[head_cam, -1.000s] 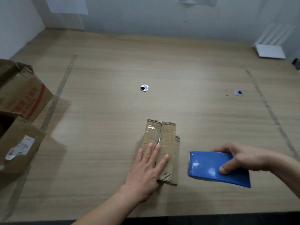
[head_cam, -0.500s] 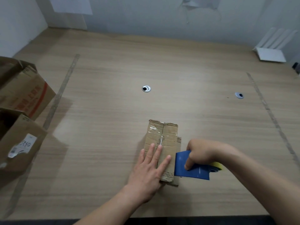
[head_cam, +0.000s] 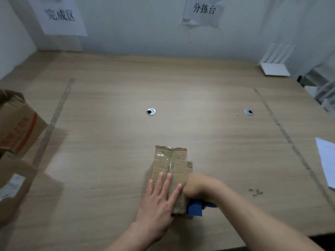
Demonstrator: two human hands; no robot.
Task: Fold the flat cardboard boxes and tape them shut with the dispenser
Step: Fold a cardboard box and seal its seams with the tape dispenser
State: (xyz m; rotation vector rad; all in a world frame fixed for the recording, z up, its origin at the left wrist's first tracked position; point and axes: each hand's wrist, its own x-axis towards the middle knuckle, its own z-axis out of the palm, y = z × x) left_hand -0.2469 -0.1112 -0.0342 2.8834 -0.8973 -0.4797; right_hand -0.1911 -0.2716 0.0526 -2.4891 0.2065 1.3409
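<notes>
Over the last second the right hand (head_cam: 196, 185) had carried the blue tape dispenser (head_cam: 194, 209) in from the open table on the right until it sat against the near right side of the small cardboard box (head_cam: 171, 169), while the left hand (head_cam: 159, 201) had kept its place on the box top. The left hand lay flat with its fingers straight and slightly spread, pressing down on the near half of the box across the centre seam. The right hand was curled around the dispenser, mostly covering it, so that only a blue corner and a sliver of yellow showed beneath the wrist. The box stood on the wooden table (head_cam: 108, 160) near its front edge, roughly in the middle, its top flaps closed and carrying old clear tape along the seam. To the far left, two larger brown cartons (head_cam: 16, 131) sat at the table's edge, one with red printing, one with a white label. A white sheet of paper (head_cam: 326, 160) lay at the right edge. Farther back were two round metal cable grommets (head_cam: 151, 111), then a white router (head_cam: 275, 66) in the right rear corner, and two paper signs (head_cam: 61, 17) with Chinese characters on the wall.
</notes>
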